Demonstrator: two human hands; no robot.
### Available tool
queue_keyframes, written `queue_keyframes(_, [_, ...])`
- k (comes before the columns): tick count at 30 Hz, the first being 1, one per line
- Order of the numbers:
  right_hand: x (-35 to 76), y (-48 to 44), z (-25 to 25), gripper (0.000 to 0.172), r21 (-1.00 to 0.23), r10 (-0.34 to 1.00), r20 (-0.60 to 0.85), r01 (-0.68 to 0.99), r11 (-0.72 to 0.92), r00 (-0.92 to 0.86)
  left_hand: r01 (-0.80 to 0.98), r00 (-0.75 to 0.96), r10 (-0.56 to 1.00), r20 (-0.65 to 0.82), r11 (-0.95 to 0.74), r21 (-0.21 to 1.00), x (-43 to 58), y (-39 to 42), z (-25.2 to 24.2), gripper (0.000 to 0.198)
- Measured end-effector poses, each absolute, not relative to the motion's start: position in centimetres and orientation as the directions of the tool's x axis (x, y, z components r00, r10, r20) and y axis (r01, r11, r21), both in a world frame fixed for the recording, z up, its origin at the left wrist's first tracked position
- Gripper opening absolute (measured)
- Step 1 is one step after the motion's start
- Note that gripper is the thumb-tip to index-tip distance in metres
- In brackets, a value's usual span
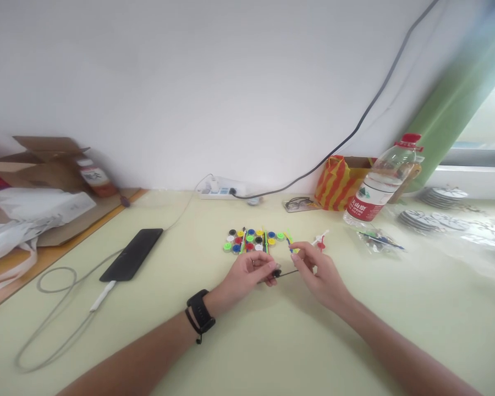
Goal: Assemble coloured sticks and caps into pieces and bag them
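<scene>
My left hand [251,268] is closed in a pinch around a small black round piece [276,273]. A thin black stick [287,273] runs from that piece toward my right hand [319,272]. The right thumb and forefinger are brought together; what lies between their tips is too small to make out. Just beyond the hands, several coloured round pieces [251,240] lie in rows, with thin coloured sticks [265,240] across them. Blue and yellow sticks [287,237] are right behind my right fingertips. A red and white piece [320,242] lies farther right.
A black phone [132,254] on a cable lies left. By the wall are a power strip [220,190] and a striped bag [336,181]. A large water bottle [379,184], a clear packet [377,240] and stacked discs [421,220] stand right; a cardboard box [51,159] is far left.
</scene>
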State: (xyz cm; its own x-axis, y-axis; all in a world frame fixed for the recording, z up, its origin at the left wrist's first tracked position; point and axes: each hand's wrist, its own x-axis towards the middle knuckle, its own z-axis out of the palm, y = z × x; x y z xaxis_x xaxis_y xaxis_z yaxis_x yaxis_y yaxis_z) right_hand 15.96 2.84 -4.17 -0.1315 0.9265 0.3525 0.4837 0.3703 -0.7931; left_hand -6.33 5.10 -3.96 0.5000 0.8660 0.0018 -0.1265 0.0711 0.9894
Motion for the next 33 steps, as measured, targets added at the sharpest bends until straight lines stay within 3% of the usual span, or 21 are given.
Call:
queue_keyframes(6, [15.2,2.1,-3.7,0.025,-0.813,0.917,0.348,0.424,0.399,-0.196,-0.182,0.519,0.854,-0.041,0.157,0.971,-6.4,5.2,-3.7,0.040])
queue_keyframes(12, [15.5,2.7,-3.2,0.026,-0.904,0.936,0.261,0.280,0.323,-0.236,-0.184,0.591,0.801,-0.095,0.248,0.951,-6.3,5.0,-3.3,0.045])
queue_keyframes(17, [15.7,2.9,-3.2,0.026,-0.911,0.937,0.232,0.281,0.303,-0.260,-0.059,0.547,0.835,-0.062,0.113,0.992,-6.2,5.0,-3.8,0.049])
queue_keyframes(22, [15.5,2.7,-3.0,0.024,-0.934,0.941,0.180,0.252,0.255,-0.285,-0.071,0.510,0.860,-0.014,0.059,0.996,-6.1,5.0,-4.1,0.047])
queue_keyframes(29, [16.1,2.9,-2.6,0.035,-0.965,0.931,0.122,0.180,0.193,-0.343,-0.061,0.495,0.865,0.084,-0.062,0.996,-6.1,4.8,-4.0,0.040])
queue_keyframes(33, [16.3,3.0,-2.4,0.035,-0.968,0.930,0.133,0.156,0.196,-0.343,-0.038,0.486,0.873,0.054,-0.041,0.998,-6.0,4.7,-4.1,0.046])
